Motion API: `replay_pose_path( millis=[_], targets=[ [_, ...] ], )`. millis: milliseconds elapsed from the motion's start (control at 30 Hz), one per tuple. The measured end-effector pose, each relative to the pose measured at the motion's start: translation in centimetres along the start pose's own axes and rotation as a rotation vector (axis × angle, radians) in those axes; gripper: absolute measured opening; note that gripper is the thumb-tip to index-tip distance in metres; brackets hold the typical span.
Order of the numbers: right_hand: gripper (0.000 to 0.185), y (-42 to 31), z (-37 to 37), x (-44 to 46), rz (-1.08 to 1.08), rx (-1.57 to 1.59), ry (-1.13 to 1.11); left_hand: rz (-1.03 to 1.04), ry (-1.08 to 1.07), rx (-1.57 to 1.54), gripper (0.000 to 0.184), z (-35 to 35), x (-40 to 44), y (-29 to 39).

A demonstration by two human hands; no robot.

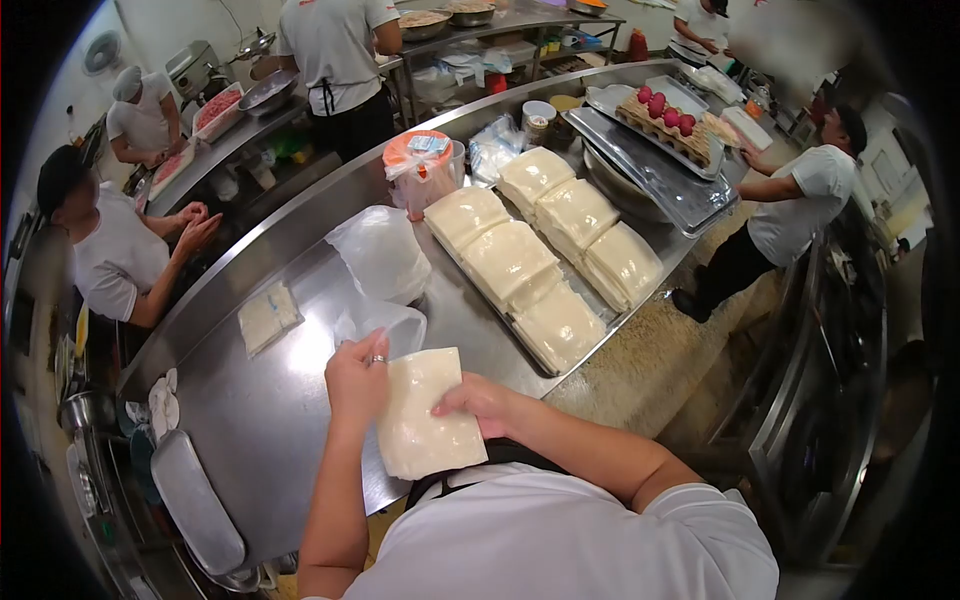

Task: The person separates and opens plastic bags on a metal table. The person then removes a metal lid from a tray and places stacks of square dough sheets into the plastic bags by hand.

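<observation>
A square stack of pale, glossy sheets (425, 415) is held by my right hand (478, 402), its thumb on top and its other fingers underneath. At the upper left corner of that stack, my left hand (357, 378) is closed on the edge of a clear plastic bag (395, 331). A bulging white plastic bag (380, 255) lies just beyond. To the right, several more stacks of pale sheets (510, 262) sit in two rows on a metal tray (482, 293). A small wrapped pack (269, 320) lies on the steel table to the left.
The steel table (250, 430) has a raised back edge. An orange-lidded tub (420, 170) stands at the back, with trays (655, 170) and an egg carton (665, 130) at the far right. An empty tray (197, 502) lies near left. Several people stand around.
</observation>
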State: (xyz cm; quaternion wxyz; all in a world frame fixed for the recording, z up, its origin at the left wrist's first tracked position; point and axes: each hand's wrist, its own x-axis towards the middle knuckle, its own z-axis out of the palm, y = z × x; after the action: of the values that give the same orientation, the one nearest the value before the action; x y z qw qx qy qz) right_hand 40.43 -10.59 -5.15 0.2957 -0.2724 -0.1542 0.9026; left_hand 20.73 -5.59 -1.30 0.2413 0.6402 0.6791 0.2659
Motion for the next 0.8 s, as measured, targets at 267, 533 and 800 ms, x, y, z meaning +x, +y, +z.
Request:
replay_pose_path(
  millis=[267, 533, 800],
  targets=[
    [0.059, 1.9, -1.0, -0.7, -0.171, 0.086, 0.205, 0.263, -0.308, 0.182, 0.029, 0.2, -2.2, -1.5],
    [0.056, 5.3, -3.6, -3.1, -0.205, 0.182, 0.191, 0.397, -0.356, 0.039, 0.029, 1.3, -6.2, -0.3],
    [0.053, 6.9, -5.8, -9.2, -0.196, 0.178, 0.137, 0.415, -0.364, -0.013, 0.03, 4.2, -10.9, 2.7]
  ],
)
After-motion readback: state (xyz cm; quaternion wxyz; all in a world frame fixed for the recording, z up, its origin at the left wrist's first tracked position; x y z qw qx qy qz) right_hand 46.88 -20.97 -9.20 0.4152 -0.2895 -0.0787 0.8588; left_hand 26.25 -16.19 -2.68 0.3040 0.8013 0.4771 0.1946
